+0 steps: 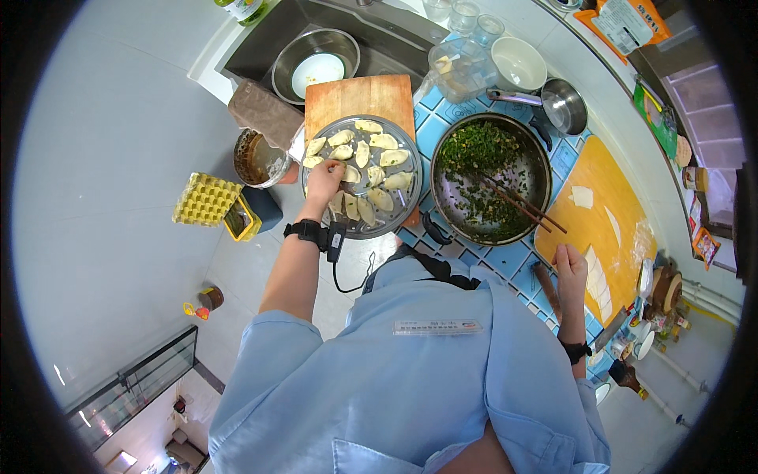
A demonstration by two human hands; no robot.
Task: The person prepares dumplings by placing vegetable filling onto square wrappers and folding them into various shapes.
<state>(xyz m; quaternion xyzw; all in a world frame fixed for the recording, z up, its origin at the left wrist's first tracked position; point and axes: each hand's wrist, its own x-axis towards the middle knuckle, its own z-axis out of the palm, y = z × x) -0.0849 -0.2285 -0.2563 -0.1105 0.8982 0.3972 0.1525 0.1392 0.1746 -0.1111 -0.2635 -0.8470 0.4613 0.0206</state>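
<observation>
Over the left part of a round metal tray point(413, 200) reaches my left hand point(324, 181), its fingertips close together beside a dumpling point(350, 173); whether they hold one cannot be told. Several pale filled dumplings lie on the tray, which rests partly on a wooden cutting board point(361, 95). My right hand point(571, 265) is loosely curled at the near edge of a yellow cutting board point(598, 172), and nothing shows clearly in its fingers. Pieces of dough wrapper point(582, 197) lie on that board. Between the hands, a large pan point(439, 204) contains chopped green filling point(479, 148) and wooden chopsticks point(521, 207).
A rolling pin point(546, 290) lies beside the yellow board. Behind the pan stand a small saucepan point(564, 106), a white bowl point(519, 64) and a clear plastic container point(462, 71). A steel basin point(316, 65) sits in the sink point(385, 35). Left are a brown towel point(266, 112) and egg cartons point(204, 198).
</observation>
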